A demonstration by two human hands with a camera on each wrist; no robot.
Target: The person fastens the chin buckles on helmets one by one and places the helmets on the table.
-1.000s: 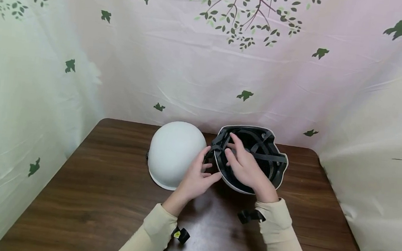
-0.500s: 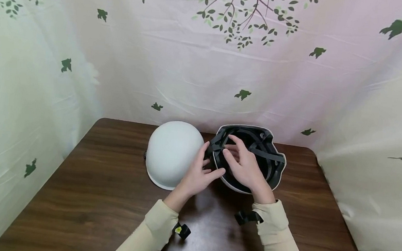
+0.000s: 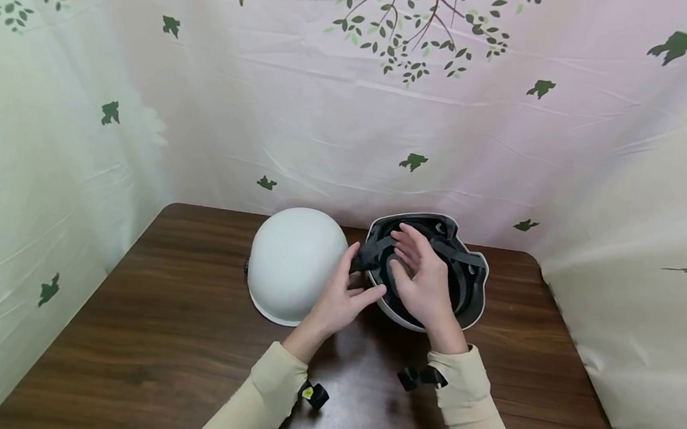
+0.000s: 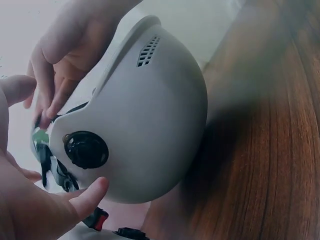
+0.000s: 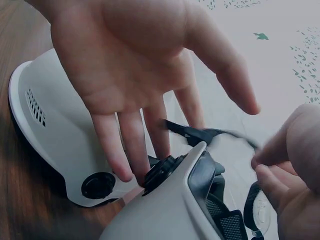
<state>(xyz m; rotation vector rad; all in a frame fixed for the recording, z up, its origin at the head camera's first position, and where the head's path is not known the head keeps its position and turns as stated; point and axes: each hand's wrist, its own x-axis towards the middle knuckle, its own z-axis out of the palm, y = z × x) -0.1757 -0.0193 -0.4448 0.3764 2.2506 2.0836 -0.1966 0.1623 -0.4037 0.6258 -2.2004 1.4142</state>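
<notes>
Strap (image 3: 376, 250) work on an upturned helmet (image 3: 464, 290) at the back of a wooden table (image 3: 187, 323).
The left hand (image 3: 338, 302), fingers spread, stands between it and a dome-up helmet (image 3: 296, 265); the right hand's (image 3: 424, 284) fingertips meet the strap, though whether they pinch is unclear. Bracing the rim should keep the strap untwisted.

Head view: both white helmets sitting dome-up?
No, the left helmet is dome-up, but the right helmet shows its black interior and straps to the camera.
</notes>
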